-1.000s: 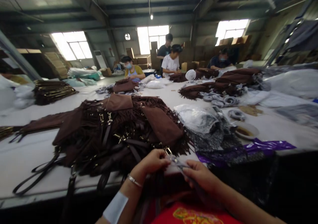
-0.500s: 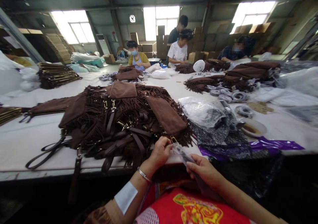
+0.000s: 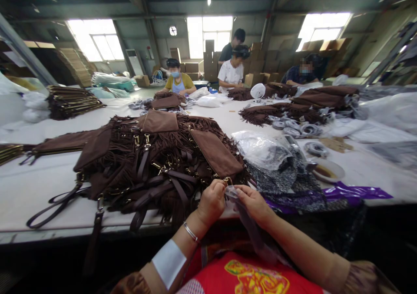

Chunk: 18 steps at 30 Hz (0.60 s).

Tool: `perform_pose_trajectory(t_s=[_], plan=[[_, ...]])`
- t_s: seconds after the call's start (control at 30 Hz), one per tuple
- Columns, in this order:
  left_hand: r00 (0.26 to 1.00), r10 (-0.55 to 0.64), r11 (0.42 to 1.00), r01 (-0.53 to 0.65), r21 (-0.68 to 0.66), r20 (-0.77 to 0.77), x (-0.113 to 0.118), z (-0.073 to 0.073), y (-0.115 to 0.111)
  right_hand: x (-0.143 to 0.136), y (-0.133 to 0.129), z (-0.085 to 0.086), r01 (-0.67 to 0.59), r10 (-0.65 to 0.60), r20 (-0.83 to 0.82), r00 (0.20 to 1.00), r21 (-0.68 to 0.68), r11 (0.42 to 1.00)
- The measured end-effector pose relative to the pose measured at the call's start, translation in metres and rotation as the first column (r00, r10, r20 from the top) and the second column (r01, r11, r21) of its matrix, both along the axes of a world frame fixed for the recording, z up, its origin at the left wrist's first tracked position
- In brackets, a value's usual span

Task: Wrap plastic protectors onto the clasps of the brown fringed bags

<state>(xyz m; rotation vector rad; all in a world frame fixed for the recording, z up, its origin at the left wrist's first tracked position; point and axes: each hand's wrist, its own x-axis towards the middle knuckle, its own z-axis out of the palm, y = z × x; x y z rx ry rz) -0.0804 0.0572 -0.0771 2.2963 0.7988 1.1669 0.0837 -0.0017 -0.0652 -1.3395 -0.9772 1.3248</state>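
Note:
My left hand (image 3: pixel 212 200) is closed in a pinch at the gold clasp (image 3: pixel 228 180) by the lower corner of a brown suede pouch (image 3: pixel 217 153). Beside it, my right hand (image 3: pixel 256 203) pinches the upper part of a translucent plastic sleeve (image 3: pixel 249 224). The sleeve hangs down toward my lap, with a dark strap-like shape inside. Its top end meets the clasp between both hands. To the left lies a large heap of brown fringed pouches (image 3: pixel 159 122) with dark wrist straps (image 3: pixel 57 205) and gold clips.
Clear plastic bags (image 3: pixel 260 148) lie over black-and-white speckled material (image 3: pixel 293 181), beside purple plastic (image 3: pixel 358 191) and a shallow dish (image 3: pixel 329 170). More brown pouches (image 3: pixel 325 97) are piled across the white table (image 3: pixel 48 185). Several people work beyond it, one in a white shirt (image 3: pixel 230 71).
My right hand has moved up and left along the sleeve, nearer my left hand. My left hand stays beside the clasp. The camera view has shifted slightly.

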Motion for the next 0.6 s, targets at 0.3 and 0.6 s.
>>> perform_pose_trajectory(t_s=[0.3,0.6], plan=[[0.972,0.231,0.967,-0.225,0.119,-0.040,0.004,-0.004,0.000,0.007,0.035,-0.006,-0.119,0.036,0.309,0.950,0.252,0.960],[0.967,0.232,0.972,-0.228,0.054,-0.105,-0.002,-0.006,0.000,0.005,0.036,-0.005,-0.222,0.052,0.473,0.880,0.310,0.925]])
